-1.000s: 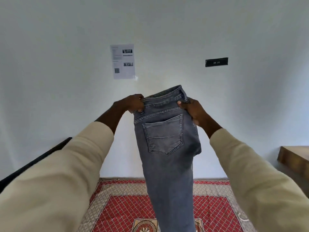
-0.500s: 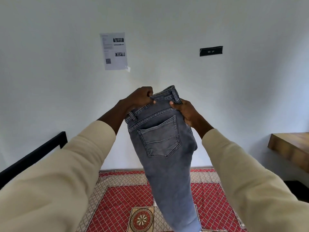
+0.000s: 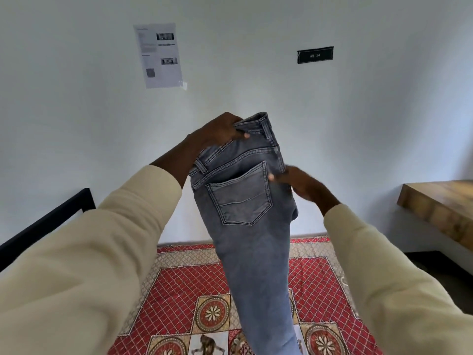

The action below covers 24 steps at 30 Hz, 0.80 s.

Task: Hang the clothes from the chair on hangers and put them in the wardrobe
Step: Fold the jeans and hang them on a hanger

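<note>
Both hands are on a pair of grey jeans (image 3: 245, 226), held up in front of the person against the white wall (image 3: 76, 124). The left hand (image 3: 217, 131) grips the waistband, its fingers curled over the top edge; the right hand (image 3: 299, 181) touches the side seam just beside the back pocket, but it is blurred, so whether it pinches the cloth or only steadies it cannot be told. The jeans are folded lengthwise, with one back pocket facing the camera, and the legs hang down over a red patterned rug (image 3: 179, 290) and run off the bottom of the view.

As to progress, the task appears to be at an early step for this garment: it is off the chair and in hand, seemingly being straightened, but not on a hanger. No hanger, chair or wardrobe is in view, so how many other clothes are done or waiting cannot be judged. Hanging the jeans and carrying them to the wardrobe remain to be done.

A wooden worktop (image 3: 440, 201) stands at the right, a black frame (image 3: 51, 221) at the left. A printed sheet (image 3: 160, 55) and a small dark plate (image 3: 315, 55) are fixed to the wall.
</note>
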Each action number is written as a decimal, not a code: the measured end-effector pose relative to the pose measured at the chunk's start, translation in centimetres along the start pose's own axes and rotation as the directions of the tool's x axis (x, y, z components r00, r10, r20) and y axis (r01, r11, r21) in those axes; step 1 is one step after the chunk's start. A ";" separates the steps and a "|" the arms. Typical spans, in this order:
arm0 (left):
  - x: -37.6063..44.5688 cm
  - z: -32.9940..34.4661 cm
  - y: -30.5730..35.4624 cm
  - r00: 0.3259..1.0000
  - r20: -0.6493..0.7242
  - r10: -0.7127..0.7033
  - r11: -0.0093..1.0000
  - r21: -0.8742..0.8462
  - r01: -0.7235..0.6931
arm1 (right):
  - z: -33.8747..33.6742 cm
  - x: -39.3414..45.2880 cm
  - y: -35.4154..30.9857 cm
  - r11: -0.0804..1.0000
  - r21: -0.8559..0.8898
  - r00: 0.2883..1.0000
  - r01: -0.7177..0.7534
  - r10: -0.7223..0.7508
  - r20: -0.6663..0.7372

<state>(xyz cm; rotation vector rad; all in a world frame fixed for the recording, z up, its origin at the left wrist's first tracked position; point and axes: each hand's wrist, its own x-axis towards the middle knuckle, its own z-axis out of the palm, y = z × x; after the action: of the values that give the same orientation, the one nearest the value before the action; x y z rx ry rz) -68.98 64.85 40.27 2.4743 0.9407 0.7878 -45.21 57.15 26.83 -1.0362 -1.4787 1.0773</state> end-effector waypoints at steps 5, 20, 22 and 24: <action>-0.4 -2.6 0.8 0.997 0.020 -0.073 0.996 -0.040 0.073 | -0.3 -2.4 7.1 0.981 -0.047 0.981 -0.186 0.188 0.041; -5.2 -0.4 -4.7 0.967 -0.101 -0.235 0.957 -0.201 0.211 | -1.5 -1.9 11.1 0.959 0.257 0.868 -0.120 0.227 -0.441; -5.7 1.7 -5.7 0.964 -0.089 -0.250 0.943 -0.250 0.221 | -3.6 -2.8 9.7 0.975 0.163 0.853 -0.149 0.210 -0.478; -6.1 4.2 -6.6 0.965 -0.080 -0.251 0.918 -0.335 0.211 | -6.2 -3.2 8.2 0.983 0.060 0.840 -0.172 0.178 -0.512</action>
<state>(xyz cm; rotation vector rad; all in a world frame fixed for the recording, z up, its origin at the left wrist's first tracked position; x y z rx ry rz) -73.39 64.66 31.38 2.0095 1.0312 0.9353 -38.00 56.77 18.90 -1.3488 -0.9529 0.8360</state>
